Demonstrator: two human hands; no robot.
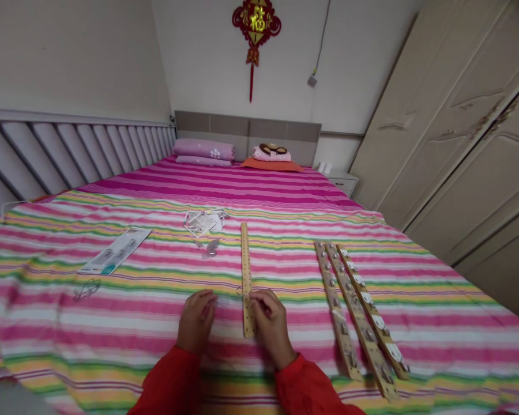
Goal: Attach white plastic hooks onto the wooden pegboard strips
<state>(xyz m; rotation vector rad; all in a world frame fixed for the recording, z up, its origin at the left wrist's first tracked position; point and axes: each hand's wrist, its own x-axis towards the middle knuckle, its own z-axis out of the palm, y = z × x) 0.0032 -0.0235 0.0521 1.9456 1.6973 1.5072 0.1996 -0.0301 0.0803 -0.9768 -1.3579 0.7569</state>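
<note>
A long wooden strip with a row of holes (pixel 245 265) lies lengthwise on the striped bedspread (pixel 112 323) in front of me. My right hand (pixel 270 324) rests against its near end with fingers curled on something small that I cannot make out. My left hand (pixel 196 321) sits just left of the strip, fingers pinched together near a small clear item. Both sleeves are red.
Three more wooden strips fitted with metal hooks (pixel 358 311) lie side by side to the right. A flat package (pixel 115 251), torn packets and small clear bags (pixel 203 225) lie farther up the bed. Pillows (pixel 204 151) are at the headboard; a wardrobe (pixel 467 150) stands on the right.
</note>
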